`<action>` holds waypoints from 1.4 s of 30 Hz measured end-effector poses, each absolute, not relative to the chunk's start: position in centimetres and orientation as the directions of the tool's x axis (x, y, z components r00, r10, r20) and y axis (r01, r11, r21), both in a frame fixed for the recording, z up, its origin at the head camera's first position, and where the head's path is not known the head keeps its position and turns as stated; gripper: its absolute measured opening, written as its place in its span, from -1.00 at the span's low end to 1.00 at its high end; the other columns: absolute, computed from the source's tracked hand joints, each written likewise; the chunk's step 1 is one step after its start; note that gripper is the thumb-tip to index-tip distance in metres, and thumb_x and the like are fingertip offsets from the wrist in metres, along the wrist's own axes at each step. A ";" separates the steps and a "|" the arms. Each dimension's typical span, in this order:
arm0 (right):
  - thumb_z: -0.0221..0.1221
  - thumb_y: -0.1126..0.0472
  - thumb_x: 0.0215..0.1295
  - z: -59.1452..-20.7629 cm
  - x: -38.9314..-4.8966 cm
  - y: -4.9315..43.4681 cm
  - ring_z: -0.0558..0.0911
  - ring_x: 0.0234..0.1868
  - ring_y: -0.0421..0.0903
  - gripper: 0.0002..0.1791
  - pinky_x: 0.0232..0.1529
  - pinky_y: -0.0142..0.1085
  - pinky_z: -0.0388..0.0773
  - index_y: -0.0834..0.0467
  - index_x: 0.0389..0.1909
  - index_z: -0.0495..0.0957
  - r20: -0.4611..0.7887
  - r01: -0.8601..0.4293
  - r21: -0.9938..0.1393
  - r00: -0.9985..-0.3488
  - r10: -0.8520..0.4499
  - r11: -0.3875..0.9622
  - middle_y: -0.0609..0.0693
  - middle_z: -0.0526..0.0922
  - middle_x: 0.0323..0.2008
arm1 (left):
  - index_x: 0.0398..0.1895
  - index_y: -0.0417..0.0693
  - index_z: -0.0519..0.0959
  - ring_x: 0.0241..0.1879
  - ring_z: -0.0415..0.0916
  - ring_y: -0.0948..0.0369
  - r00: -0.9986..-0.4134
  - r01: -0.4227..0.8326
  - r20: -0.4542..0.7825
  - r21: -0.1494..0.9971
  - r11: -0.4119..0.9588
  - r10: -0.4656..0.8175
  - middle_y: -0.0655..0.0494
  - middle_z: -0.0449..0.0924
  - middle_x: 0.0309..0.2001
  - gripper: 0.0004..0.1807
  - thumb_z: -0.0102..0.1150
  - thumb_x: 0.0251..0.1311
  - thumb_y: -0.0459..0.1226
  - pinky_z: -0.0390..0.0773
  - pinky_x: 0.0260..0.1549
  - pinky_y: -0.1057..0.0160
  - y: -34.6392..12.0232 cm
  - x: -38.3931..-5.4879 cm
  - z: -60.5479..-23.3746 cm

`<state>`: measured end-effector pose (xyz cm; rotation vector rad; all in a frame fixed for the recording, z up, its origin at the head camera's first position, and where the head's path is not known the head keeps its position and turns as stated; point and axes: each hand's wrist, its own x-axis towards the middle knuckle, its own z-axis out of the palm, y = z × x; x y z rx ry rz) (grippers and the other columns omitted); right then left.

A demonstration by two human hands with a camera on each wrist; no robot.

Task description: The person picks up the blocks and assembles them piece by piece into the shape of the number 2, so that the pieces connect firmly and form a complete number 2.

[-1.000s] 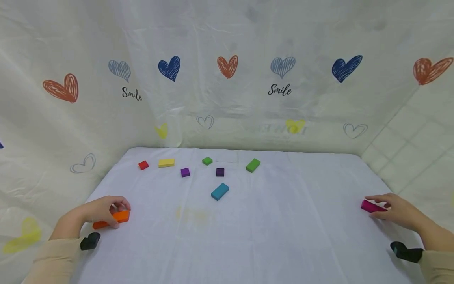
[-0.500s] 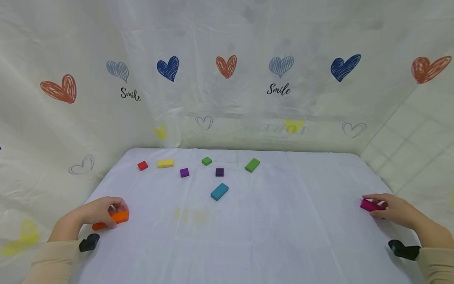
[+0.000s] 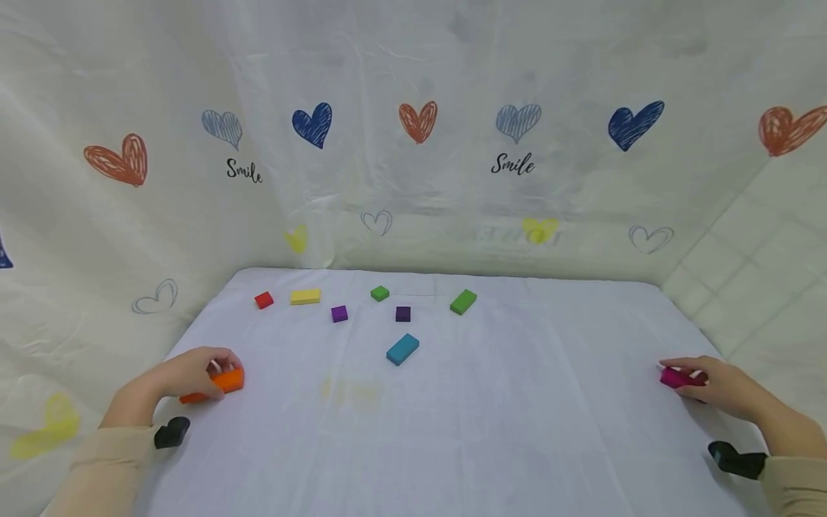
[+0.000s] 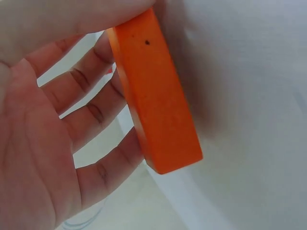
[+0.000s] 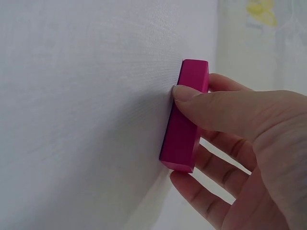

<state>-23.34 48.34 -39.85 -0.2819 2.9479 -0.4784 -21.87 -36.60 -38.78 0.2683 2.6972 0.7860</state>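
Note:
At the left of the table, my left hand (image 3: 194,371) grips a long orange block (image 3: 233,380). The left wrist view shows the thumb on one side of this orange block (image 4: 160,105) and fingers along the other, with a shadow on the cloth beside it. Far to the right, my right hand (image 3: 733,390) pinches a magenta block (image 3: 673,378). In the right wrist view the thumb lies across the magenta block (image 5: 182,136), the fingers behind it. This block is close to the cloth; whether it touches is unclear.
Toward the back of the white-covered table (image 3: 517,416) lie a red block (image 3: 263,300), yellow block (image 3: 305,296), purple block (image 3: 339,314), small green block (image 3: 380,293), dark purple block (image 3: 403,314) and larger green block (image 3: 463,301). A blue block (image 3: 403,349) sits nearer.
My left hand has shifted away from me and slightly right, carrying the orange block along. The right hand keeps its grip on the magenta block, almost in place. The head view has swayed slightly.

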 end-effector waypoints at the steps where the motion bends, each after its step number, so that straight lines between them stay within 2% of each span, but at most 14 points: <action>1: 0.37 0.36 0.22 -39.8 -23.3 48.3 0.53 -0.19 0.15 -0.45 -0.25 -0.03 0.59 0.48 0.19 0.47 -0.109 -0.158 -0.324 -0.973 -0.203 0.933 0.44 0.56 -0.07 | -0.04 -0.09 0.62 -0.08 0.42 0.00 -0.934 0.094 -0.240 0.545 0.833 0.263 0.03 0.49 -0.14 -0.63 0.45 0.07 -0.46 0.64 -0.23 0.12 -36.5 -22.0 -38.7; 11: 0.39 0.36 0.21 -39.3 -23.2 47.6 0.53 -0.19 0.14 -0.46 -0.30 -0.12 0.54 0.47 0.17 0.49 -0.053 -0.199 -0.327 -0.972 -0.228 0.924 0.42 0.57 -0.07 | 0.08 -0.10 0.62 -0.04 0.44 -0.01 -0.954 0.174 -0.128 0.499 0.849 0.270 0.04 0.53 -0.09 -0.60 0.36 0.13 -0.44 0.61 -0.16 0.13 -35.2 -22.7 -37.9; 19: 0.37 0.36 0.21 -39.0 -23.3 47.1 0.52 -0.15 0.12 -0.47 -0.36 -0.35 0.52 0.45 0.19 0.51 -0.031 -0.221 -0.344 -0.969 -0.246 0.913 0.39 0.56 -0.03 | 0.13 -0.09 0.62 -0.04 0.45 -0.02 -0.954 0.204 -0.095 0.490 0.848 0.285 0.01 0.56 -0.08 -0.59 0.39 0.18 -0.39 0.62 -0.16 0.11 -33.7 -23.5 -37.5; 28: 0.37 0.38 0.23 -38.5 -23.1 46.4 0.53 -0.14 0.13 -0.49 -0.35 -0.37 0.53 0.44 0.18 0.52 -0.010 -0.243 -0.345 -0.965 -0.263 0.906 0.37 0.57 -0.04 | 0.14 -0.11 0.62 -0.04 0.46 -0.02 -0.944 0.243 -0.079 0.483 0.841 0.319 0.02 0.56 -0.08 -0.58 0.38 0.19 -0.40 0.61 -0.12 0.11 -32.1 -24.6 -37.6; 35: 0.39 0.36 0.22 -38.3 -23.0 46.0 0.54 -0.14 0.12 -0.49 -0.33 -0.36 0.54 0.41 0.18 0.54 -0.006 -0.243 -0.327 -0.966 -0.259 0.913 0.34 0.58 -0.05 | 0.14 -0.12 0.63 -0.04 0.47 -0.01 -0.935 0.276 -0.063 0.489 0.828 0.349 0.03 0.57 -0.07 -0.58 0.39 0.19 -0.40 0.61 -0.05 0.00 -31.1 -25.0 -37.6; 42: 0.39 0.34 0.23 -38.0 -23.1 45.2 0.55 -0.12 0.14 -0.50 -0.31 -0.32 0.56 0.40 0.18 0.54 0.019 -0.277 -0.324 -0.958 -0.287 0.905 0.31 0.60 -0.05 | 0.14 -0.09 0.63 -0.04 0.49 0.02 -0.931 0.291 -0.052 0.492 0.820 0.361 0.05 0.57 -0.08 -0.59 0.38 0.21 -0.39 0.59 -0.01 -0.02 -29.9 -25.7 -37.5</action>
